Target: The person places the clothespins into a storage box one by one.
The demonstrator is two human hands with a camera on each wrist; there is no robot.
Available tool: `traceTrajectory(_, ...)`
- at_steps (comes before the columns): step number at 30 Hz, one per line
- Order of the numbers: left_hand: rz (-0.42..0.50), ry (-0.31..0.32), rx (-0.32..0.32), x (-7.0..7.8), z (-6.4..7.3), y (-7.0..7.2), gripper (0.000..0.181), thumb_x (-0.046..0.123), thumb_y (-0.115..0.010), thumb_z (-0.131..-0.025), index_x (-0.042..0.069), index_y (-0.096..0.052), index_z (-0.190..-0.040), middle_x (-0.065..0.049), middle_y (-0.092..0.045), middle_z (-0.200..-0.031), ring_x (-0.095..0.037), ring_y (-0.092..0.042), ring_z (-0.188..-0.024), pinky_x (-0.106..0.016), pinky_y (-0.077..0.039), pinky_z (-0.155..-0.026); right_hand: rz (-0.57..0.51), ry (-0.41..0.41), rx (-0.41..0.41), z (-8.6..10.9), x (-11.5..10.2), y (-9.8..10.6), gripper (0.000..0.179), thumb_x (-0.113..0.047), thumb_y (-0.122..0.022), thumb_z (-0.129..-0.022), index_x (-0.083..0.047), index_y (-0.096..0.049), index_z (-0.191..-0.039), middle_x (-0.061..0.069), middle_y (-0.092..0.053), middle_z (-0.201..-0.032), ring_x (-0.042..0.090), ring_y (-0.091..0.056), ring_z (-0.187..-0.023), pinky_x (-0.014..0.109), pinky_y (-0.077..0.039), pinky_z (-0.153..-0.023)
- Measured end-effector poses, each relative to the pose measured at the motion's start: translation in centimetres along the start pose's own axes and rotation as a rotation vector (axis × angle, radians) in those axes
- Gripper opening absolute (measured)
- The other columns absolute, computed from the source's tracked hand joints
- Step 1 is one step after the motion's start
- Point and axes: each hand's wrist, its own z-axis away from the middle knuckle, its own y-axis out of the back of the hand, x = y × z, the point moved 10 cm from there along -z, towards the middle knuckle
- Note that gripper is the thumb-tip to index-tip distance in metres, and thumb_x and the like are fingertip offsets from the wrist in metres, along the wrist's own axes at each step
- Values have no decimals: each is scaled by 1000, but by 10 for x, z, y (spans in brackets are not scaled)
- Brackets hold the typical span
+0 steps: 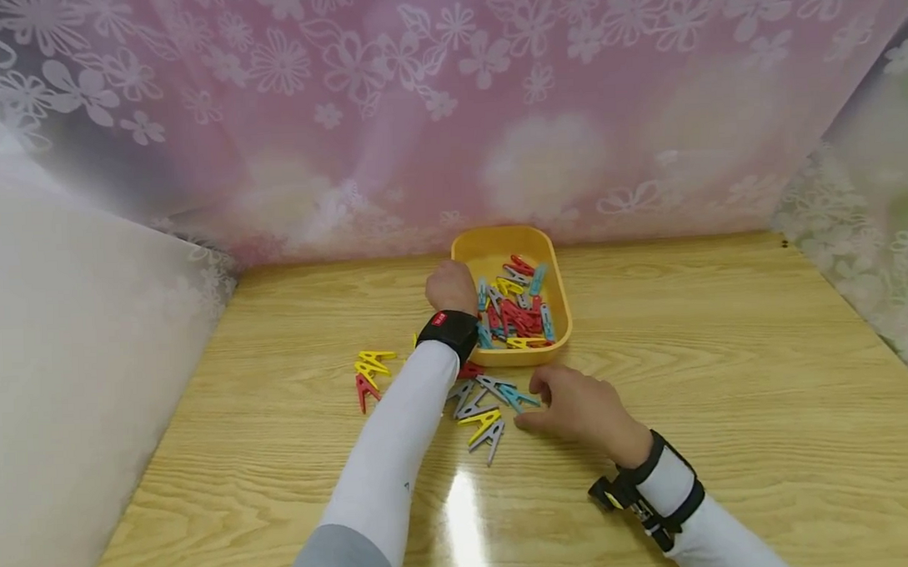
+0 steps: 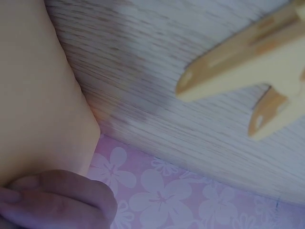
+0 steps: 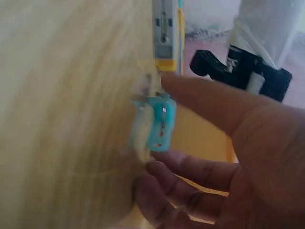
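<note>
At the left side of the yellow basket (image 1: 561, 301), my left hand (image 1: 451, 285) grips the rim with bent fingers; the left wrist view shows these fingers (image 2: 62, 198) against its wall (image 2: 38, 95). Inside the basket are several red, yellow, grey and teal clothespins (image 1: 521, 314). My right hand (image 1: 582, 408) is low over the table in front of the basket, thumb and fingers spread around a teal clothespin (image 1: 516, 396). In the right wrist view a gap shows between the thumb and this teal clothespin (image 3: 162, 124). Grey clothespins (image 1: 495, 386) lie beside it.
More loose clothespins lie on the wooden table (image 1: 727, 349): yellow ones (image 1: 376, 357) and a red one (image 1: 365, 391) left of my left forearm, a yellow one (image 1: 480, 423) near the middle. A pink flowered cloth (image 1: 389, 136) hangs behind the table's back edge.
</note>
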Motion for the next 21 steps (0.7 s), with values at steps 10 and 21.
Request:
traceTrajectory(10,16,-4,-3,-1,-3,-2,23,21,-51,-100,9,-71,-100,0,-68,-86,-12,-64,-66,-26,-50,-52,50,18,52,4,-6,-2,31,-39,-76,-78,-14,-62,-88,-4,-53,-80,12,-49,-65,32,-40,-56)
traceTrajectory(21,-14,-5,-25,0,-1,-2,24,23,-50,-101,7,-66,-102,1,-66,-81,-10,-63,-64,-24,-48,-50,-130,34,153,19,5,27,29,-43,-73,-82,-17,-69,-95,-7,-61,-80,8,-54,-65,31,-43,-53)
